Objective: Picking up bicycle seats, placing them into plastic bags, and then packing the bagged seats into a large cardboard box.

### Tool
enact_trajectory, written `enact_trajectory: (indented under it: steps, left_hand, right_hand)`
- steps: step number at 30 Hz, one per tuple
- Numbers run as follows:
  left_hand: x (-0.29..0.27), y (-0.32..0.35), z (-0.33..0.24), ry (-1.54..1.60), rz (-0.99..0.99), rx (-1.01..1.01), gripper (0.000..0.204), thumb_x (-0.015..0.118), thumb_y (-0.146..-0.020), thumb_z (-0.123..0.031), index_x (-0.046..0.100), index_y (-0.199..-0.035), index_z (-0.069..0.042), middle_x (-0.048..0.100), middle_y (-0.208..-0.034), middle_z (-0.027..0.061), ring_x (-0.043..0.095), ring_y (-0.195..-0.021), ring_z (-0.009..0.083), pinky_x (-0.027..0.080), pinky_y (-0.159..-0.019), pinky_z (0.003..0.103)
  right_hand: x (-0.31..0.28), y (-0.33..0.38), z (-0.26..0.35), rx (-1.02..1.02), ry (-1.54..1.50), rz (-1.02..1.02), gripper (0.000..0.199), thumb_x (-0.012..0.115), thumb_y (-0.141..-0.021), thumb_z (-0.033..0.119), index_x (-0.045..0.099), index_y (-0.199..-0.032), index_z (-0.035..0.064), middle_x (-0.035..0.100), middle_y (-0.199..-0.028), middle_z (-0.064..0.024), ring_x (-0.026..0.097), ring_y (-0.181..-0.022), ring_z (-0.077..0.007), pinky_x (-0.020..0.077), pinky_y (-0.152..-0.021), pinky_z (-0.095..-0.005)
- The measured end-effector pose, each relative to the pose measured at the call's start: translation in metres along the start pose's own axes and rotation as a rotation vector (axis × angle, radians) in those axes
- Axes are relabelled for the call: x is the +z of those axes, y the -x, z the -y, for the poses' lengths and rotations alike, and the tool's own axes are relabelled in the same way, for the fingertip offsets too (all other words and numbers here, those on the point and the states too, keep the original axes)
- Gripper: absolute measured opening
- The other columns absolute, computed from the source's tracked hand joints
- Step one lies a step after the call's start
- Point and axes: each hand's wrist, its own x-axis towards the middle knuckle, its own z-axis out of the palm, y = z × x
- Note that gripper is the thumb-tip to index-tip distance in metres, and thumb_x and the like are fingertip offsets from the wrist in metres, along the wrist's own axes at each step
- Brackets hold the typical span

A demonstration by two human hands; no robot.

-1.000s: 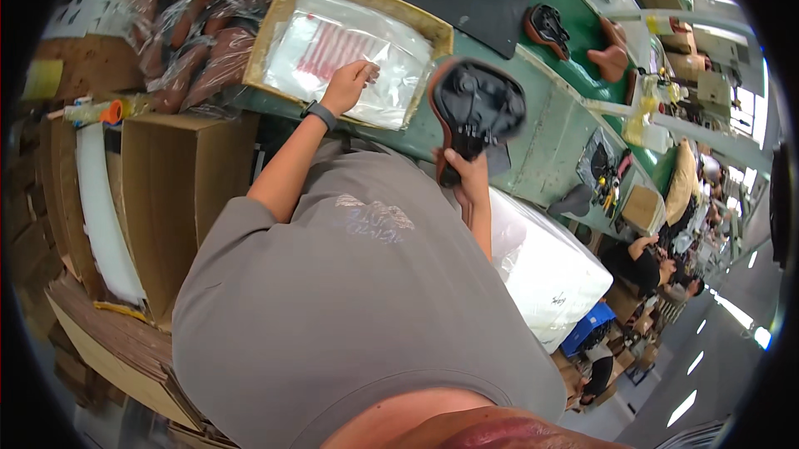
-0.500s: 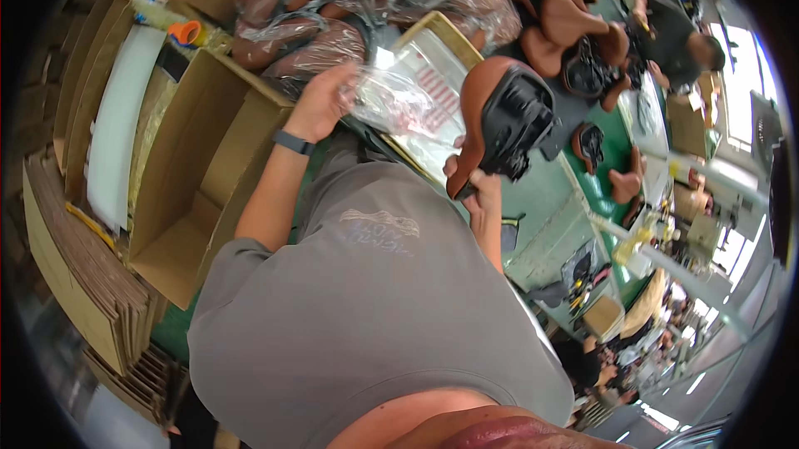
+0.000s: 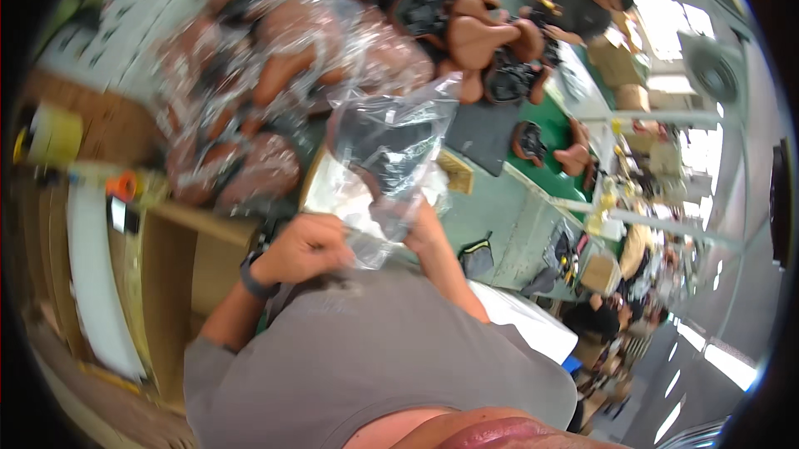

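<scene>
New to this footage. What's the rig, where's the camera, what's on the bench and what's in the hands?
There is no machine here: a person works with two bare hands. The one picture comes from a wide fisheye camera worn on the person's head, looking down, so straight edges bend and the grey shirt fills the bottom.

The left hand and the right hand together grip a clear plastic bag with a dark saddle-shaped part inside.

Beyond them lies a pile of brown saddles wrapped in plastic, with bare brown and black saddles further along the green bench. An open cardboard box stands to the left. Another person works at the far end.
</scene>
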Motion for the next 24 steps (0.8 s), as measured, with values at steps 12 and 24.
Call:
enact_trajectory:
  steps: [12,24]
  left_hand:
    - [-0.270,-0.097,0.132,0.045,-1.279,-0.181,0.059,0.074,-0.109,-0.034,0.053,-0.156,-0.004,0.070,-0.137,0.0104,0.069,-0.121,0.0209,0.057,-0.098,0.037]
    - [-0.121,-0.086,0.109,-0.950,-1.435,-0.197,0.068,0.072,-0.110,-0.028,0.045,-0.165,0.002,0.046,-0.171,0.0219,0.047,-0.156,0.0391,0.043,-0.124,0.050]
  right_hand:
    - [-0.127,-0.241,0.186,-0.693,1.028,-0.352,0.096,0.092,-0.081,0.008,0.045,-0.166,0.0050,0.067,-0.146,-0.0150,0.069,-0.128,-0.0276,0.0574,-0.107,-0.0407]
    - [-0.314,-0.508,0.331,-0.172,0.764,-1.208,0.125,0.092,-0.071,0.074,0.056,-0.151,-0.0149,0.059,-0.158,-0.0296,0.063,-0.142,-0.0384,0.0529,-0.117,-0.0487]
